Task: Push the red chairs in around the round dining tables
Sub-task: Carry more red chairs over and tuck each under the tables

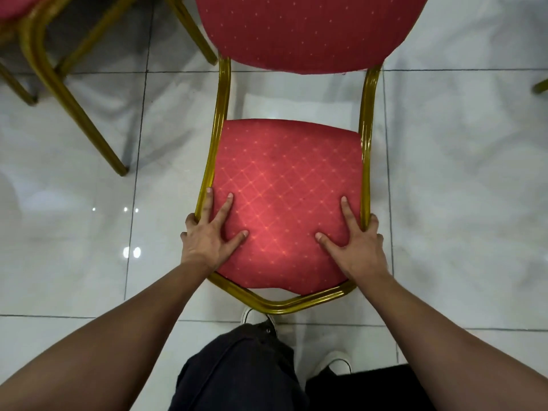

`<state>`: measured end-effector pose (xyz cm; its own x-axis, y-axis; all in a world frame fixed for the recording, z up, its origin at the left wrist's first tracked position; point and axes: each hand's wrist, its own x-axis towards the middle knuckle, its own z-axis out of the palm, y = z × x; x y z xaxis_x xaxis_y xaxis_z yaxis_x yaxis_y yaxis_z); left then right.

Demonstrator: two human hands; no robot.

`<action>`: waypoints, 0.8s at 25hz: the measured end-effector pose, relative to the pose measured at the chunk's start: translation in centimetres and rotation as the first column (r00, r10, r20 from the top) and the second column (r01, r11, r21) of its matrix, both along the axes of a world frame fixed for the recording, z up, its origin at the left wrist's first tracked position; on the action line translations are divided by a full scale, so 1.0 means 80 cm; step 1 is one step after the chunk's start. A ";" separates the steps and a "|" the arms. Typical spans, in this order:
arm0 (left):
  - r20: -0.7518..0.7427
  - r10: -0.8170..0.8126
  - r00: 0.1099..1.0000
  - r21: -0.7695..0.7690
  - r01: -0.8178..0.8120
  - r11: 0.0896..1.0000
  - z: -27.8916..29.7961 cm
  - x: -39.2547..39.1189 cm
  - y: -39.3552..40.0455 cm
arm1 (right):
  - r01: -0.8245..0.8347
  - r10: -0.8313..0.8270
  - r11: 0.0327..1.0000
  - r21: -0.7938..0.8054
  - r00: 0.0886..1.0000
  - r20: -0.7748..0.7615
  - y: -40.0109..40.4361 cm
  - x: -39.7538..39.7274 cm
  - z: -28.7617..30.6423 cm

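Over at the far left, a second red chair (44,54) shows only in part: a sliver of red cushion in the corner and gold legs slanting down onto the floor (74,218), which is glossy white tile with dark grout lines and small light reflections. Just right of that, the left hand (212,232) grips the near left edge of the red chair (287,185) in the middle of the view: thumb and two fingers lie spread on the red seat fabric, while the outer fingers curl down over the gold frame (219,120) at the seat's side. This chair stands directly in front of the person, its seat close to the body and its rounded backrest (305,31) on the far side, rising toward the top of the view; the seat cloth carries a diamond pattern of pale dots, and the gold tube runs around the seat and bends into a point at the near edge. Beneath that point, dark trousers (237,375) and two white shoe tips sit on the tile. Farther right, the right hand (355,244) mirrors the other, thumb and forefinger flat on the cushion, remaining fingers wrapped over the right frame rail. At the right edge, a bit of another gold chair leg (541,86) pokes in.
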<state>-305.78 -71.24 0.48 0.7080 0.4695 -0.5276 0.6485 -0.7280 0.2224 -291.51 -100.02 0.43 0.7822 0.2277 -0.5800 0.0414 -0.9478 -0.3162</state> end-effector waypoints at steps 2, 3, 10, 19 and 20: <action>-0.034 -0.007 0.999 -0.015 0.006 1.000 0.056 -0.010 -0.010 | -0.005 0.004 1.000 -0.023 0.999 -0.032 -0.010 -0.009 0.059; -0.049 -0.008 0.999 -0.017 0.007 1.000 0.089 -0.017 -0.016 | -0.007 0.005 0.999 -0.034 0.999 -0.048 -0.017 -0.016 0.094; -0.161 -0.002 0.987 -0.037 -0.004 0.999 0.310 -0.045 -0.064 | -0.027 0.010 0.994 -0.108 0.988 -0.156 -0.065 -0.041 0.302; -0.184 0.030 0.983 -0.085 -0.046 0.995 0.529 -0.045 -0.139 | -0.090 0.041 0.981 -0.174 0.963 -0.268 -0.125 0.000 0.501; -0.159 0.037 0.987 -0.099 -0.053 0.994 0.546 -0.044 -0.142 | -0.089 0.040 0.981 -0.173 0.963 -0.268 -0.129 0.006 0.515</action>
